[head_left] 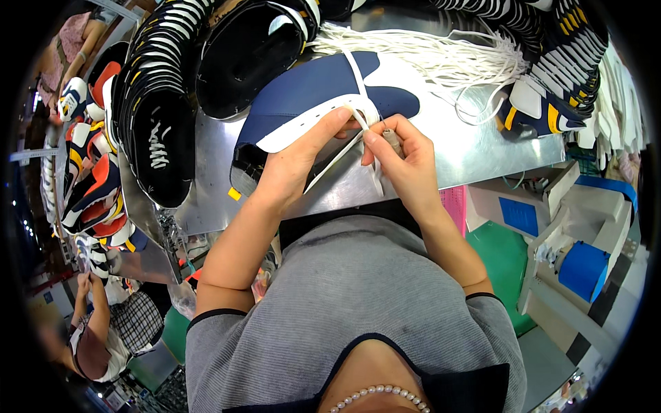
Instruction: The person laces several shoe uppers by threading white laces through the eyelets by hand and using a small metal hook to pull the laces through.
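A navy and white shoe upper (297,93) lies on its side on the metal table in front of me. My left hand (318,141) is closed on its white eyelet edge, thumb on top near the lace. A white shoelace (354,72) runs over the upper, with loose ends hanging below my fingers. Thumb and forefinger of my right hand (401,148) pinch the lace close to the left fingertips. Tucked in that same hand is a small tool with a tan handle (393,143); its tip is hidden.
A bundle of white laces (427,55) lies at the table's far side. Stacked black-lined uppers (162,138) stand left, and more uppers (544,103) right. A grey machine with a blue drum (584,270) stands at the right. A co-worker (96,330) sits at lower left.
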Motion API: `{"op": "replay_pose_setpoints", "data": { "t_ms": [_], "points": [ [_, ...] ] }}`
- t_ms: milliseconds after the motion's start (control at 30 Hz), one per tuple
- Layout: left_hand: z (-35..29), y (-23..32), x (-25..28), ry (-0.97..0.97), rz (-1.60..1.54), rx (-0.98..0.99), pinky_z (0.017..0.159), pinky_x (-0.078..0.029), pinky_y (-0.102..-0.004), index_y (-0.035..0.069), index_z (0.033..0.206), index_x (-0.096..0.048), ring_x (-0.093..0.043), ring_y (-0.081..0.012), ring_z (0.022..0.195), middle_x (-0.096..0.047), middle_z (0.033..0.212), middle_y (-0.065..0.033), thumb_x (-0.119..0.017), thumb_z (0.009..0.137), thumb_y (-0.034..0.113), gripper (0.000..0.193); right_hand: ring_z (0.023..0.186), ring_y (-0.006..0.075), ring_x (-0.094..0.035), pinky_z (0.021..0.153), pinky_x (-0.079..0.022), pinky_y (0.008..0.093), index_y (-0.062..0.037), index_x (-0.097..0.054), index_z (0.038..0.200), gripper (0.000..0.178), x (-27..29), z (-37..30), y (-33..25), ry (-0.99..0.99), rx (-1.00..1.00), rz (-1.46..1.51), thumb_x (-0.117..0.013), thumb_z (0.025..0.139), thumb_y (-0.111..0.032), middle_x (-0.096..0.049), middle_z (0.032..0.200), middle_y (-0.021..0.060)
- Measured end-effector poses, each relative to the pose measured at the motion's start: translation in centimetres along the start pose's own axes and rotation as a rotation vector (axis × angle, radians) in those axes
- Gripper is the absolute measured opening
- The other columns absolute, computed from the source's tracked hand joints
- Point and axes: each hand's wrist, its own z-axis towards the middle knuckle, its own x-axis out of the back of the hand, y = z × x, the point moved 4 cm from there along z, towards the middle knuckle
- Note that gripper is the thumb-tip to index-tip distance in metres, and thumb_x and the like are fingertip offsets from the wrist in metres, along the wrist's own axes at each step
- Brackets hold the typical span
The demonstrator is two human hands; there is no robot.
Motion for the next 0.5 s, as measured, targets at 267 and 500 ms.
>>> {"op": "replay_pose_setpoints", "data": {
  "t_ms": [267,500],
  "points": [
    [-0.7,-0.1,-0.5,0.076,0.017,0.004,0.091,-0.052,-0.0294,-0.004,0.114,-0.070,-0.069,-0.0182,0.099,-0.073,0.107,-0.0107,-0.068,0.095,0.017,0.028,0.068,0.0200,-0.069,0.060,-0.050,0.0305,-0.0019,-0.059,0.104,0.017,0.4,-1.5,-2.4,0.138,0.284,-0.320,-0.067,0.096,-0.015,-0.071,0.082,0.0118],
    [-0.7,-0.5,0.0,0.088,0.082,-0.068,0.090,-0.053,-0.0286,-0.003,0.113,-0.070,-0.069,-0.0166,0.098,-0.073,0.106,-0.0094,-0.067,0.096,0.012,0.023,0.078,0.0326,-0.072,0.065,-0.055,0.0380,-0.0006,-0.057,0.103,0.016,0.4,-0.6,-2.1,0.019,0.355,-0.472,-0.066,0.095,-0.011,-0.071,0.087,0.0165]
  ]
}}
